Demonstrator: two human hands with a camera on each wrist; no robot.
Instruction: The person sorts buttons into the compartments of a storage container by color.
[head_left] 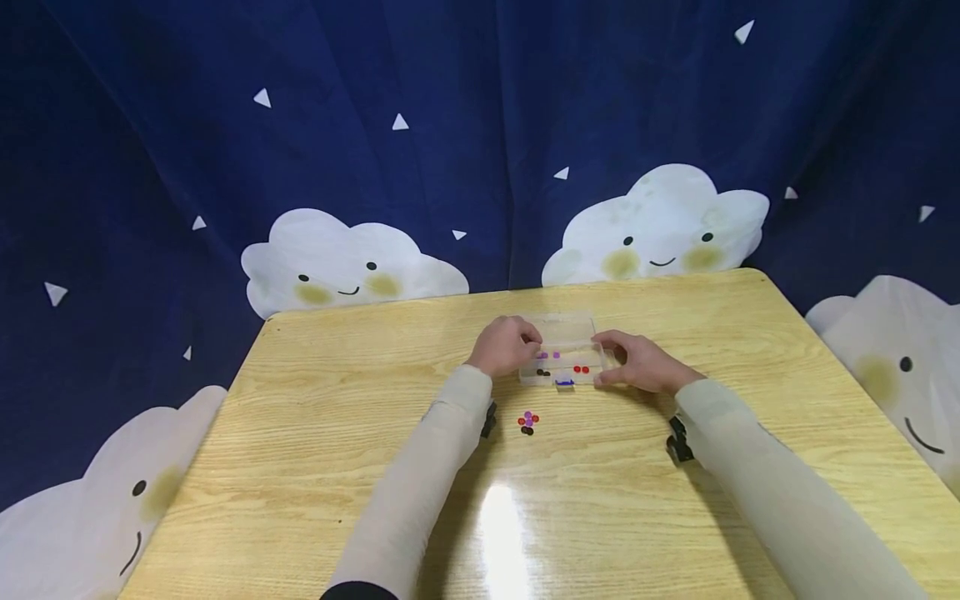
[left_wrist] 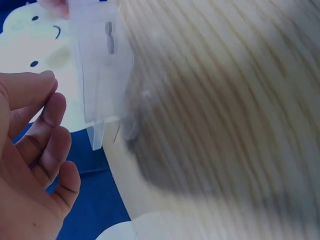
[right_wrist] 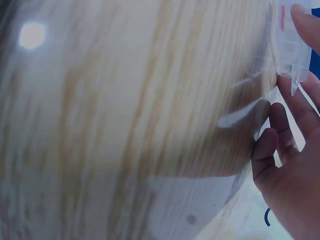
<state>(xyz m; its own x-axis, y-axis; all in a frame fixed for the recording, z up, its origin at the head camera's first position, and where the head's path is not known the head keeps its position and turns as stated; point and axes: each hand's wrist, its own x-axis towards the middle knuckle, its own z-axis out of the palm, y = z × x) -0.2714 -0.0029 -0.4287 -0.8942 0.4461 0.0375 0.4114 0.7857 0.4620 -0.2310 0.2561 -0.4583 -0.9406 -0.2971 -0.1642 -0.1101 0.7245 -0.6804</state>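
We've small round purple, blk & red beads (head_left: 557, 355) colour-grouped in the clear plastic box (head_left: 572, 357), ctr frame; a mixed-colour bead cluster (head_left: 528, 422) lies outside, below, so prob. halfway. R hand (head_left: 645, 364) grips the box; L hand (head_left: 508, 346) is narrow, whether on a bead we can't tell.

In the head view, the table (head_left: 300, 433) is brightly lit; a white glare streak (head_left: 504, 537) is thrown low in the frame, and soft shadows (head_left: 463, 496) are cast along the inner sides of the sleeves (head_left: 420, 483). The navy curtain (head_left: 442, 50) is left dimmer. In both wrist views, the wood grain (right_wrist: 100, 125) is blurred and colours are washed out; the clear plastic box (left_wrist: 100, 75) is rendered hazy.
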